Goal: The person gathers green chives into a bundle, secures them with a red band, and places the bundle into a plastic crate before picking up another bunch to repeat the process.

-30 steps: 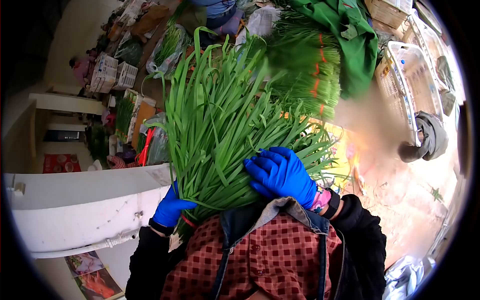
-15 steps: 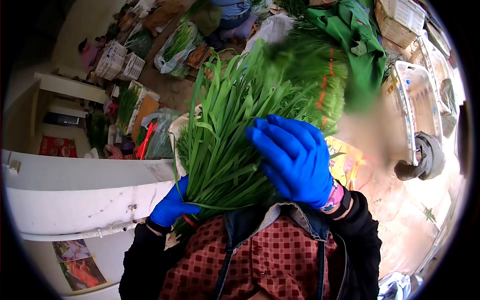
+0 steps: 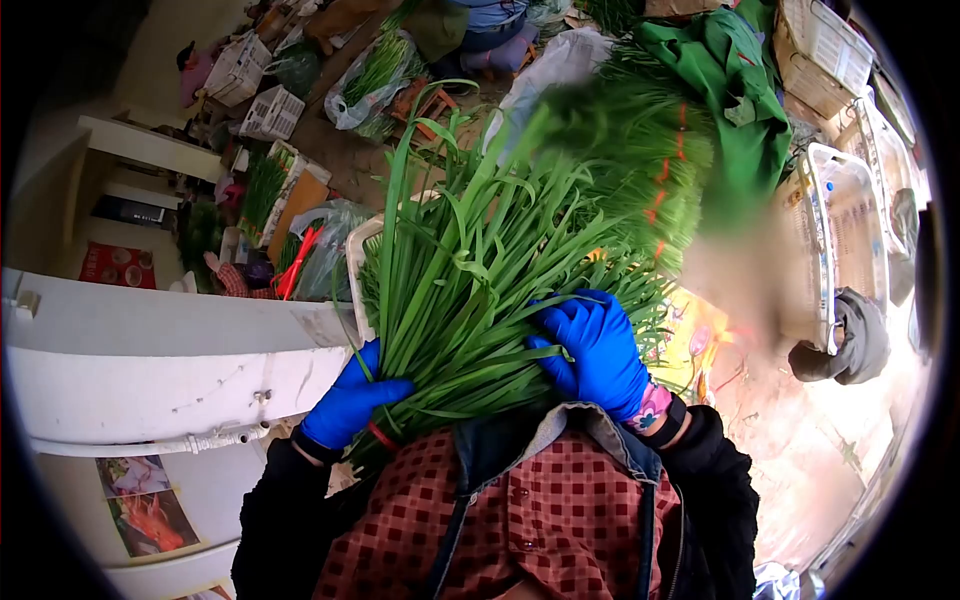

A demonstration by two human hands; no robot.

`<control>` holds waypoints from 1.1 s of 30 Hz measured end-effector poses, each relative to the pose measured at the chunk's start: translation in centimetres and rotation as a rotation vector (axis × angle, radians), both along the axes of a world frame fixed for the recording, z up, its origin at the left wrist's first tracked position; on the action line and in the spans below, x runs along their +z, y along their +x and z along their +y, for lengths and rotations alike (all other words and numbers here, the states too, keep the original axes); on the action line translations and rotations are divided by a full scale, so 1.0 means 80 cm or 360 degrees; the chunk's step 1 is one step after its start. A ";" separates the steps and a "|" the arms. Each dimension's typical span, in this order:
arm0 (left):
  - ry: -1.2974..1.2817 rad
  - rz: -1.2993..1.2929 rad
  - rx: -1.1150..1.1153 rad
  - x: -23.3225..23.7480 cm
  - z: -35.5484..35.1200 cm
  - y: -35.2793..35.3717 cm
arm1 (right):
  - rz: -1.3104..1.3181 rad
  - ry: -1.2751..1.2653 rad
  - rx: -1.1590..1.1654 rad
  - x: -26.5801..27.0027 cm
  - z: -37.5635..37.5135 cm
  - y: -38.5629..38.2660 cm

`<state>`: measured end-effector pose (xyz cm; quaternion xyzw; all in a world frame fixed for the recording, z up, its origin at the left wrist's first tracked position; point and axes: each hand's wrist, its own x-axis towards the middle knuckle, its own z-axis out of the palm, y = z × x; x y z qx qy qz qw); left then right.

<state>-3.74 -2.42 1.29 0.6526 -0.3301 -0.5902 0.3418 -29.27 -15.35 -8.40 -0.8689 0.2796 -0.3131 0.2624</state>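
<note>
- I have the left hand point(image 3: 352, 402) closed around the lower end of the leafy green bunch point(image 3: 465, 290), left of centre, just above its red band point(image 3: 381, 436).
- The bunch fans up through the middle of my frame.
- My right hand point(image 3: 602, 358), right of centre, curls against its leaves; I cannot tell how firmly it grips.
- Banded greens point(image 3: 665, 175) lie upper right.

- Green cloth point(image 3: 745, 95) lay crumpled at upper right.
- White crate point(image 3: 852, 235) stood at right, grey cloth point(image 3: 852, 345) at its near end.
- Pipe point(image 3: 170, 444) ran across the left side, near a poster point(image 3: 150, 518).
- Red sign point(image 3: 118, 266) showed at far left.
</note>
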 end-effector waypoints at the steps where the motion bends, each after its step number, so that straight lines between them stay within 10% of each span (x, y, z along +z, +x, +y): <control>1: 0.0016 0.0013 -0.0005 -0.001 -0.001 0.000 | 0.0004 -0.0003 0.0002 0.003 -0.005 -0.005; 8: 0.0025 -0.0067 -0.0042 0.001 -0.002 0.000 | -0.0933 0.0900 0.0029 0.064 -0.044 -0.039; 17: 0.0075 -0.0063 -0.0083 0.007 -0.006 -0.004 | -0.0606 0.0481 0.0130 0.066 -0.040 0.023; 20: 0.0033 -0.0025 -0.0050 0.013 -0.003 -0.008 | -0.1093 0.1643 0.0049 0.051 -0.016 0.022; 23: -0.0105 -0.0061 -0.0177 0.012 0.000 -0.009 | -0.1333 0.1988 0.0038 0.054 -0.011 0.027; 33: -0.0090 -0.0033 -0.0234 -0.008 0.000 0.002 | -0.1507 0.1675 -0.0221 0.036 0.008 0.030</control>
